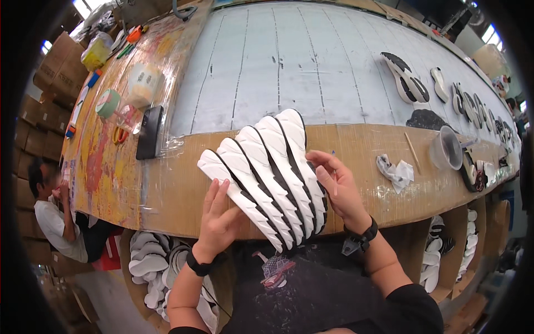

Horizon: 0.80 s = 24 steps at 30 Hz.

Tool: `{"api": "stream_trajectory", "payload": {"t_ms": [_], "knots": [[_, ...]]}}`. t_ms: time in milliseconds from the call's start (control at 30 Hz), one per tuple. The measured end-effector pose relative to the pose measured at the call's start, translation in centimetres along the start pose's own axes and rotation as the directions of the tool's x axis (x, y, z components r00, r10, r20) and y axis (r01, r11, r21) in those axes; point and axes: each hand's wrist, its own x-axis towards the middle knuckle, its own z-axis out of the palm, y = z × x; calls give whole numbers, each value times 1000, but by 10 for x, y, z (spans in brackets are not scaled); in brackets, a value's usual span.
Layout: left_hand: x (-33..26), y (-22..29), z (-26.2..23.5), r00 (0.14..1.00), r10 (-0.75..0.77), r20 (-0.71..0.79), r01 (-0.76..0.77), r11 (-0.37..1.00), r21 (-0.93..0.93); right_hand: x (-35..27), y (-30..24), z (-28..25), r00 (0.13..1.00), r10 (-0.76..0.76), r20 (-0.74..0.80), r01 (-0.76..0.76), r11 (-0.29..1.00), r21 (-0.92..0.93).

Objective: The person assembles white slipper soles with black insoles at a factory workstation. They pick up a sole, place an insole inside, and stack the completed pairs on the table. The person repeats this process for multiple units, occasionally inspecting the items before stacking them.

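Head view, left hand (218, 214) flat, right hand (338, 186) curled, fingers steadying fanned white soles (267, 167).

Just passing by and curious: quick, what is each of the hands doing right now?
Left hand: open, fingers flat against the fanned row of white shoe soles.
Right hand: open, fingers curled loosely against the row's right side, gripping nothing.

Fanned white shoe soles (267, 167) overlap, each hiding most of the next; lower ends pass behind left hand (218, 214) & right hand (338, 186). Forearms cut off at bottom edge. Soles in bins (153, 267) under bench partly hidden. Far-right soles (478, 108) too small, blurred.
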Motion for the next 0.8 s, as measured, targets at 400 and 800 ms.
{"api": "stream_trajectory", "payload": {"t_ms": [400,800], "knots": [[-21,41,21,701,-630,335,419,-16,-908,5,18,-16,977,160,139,-123,962,-243],[25,44,-6,808,-584,-84,59,222,-973,3,-16,1,868,-269,417,433,822,-370]]}}
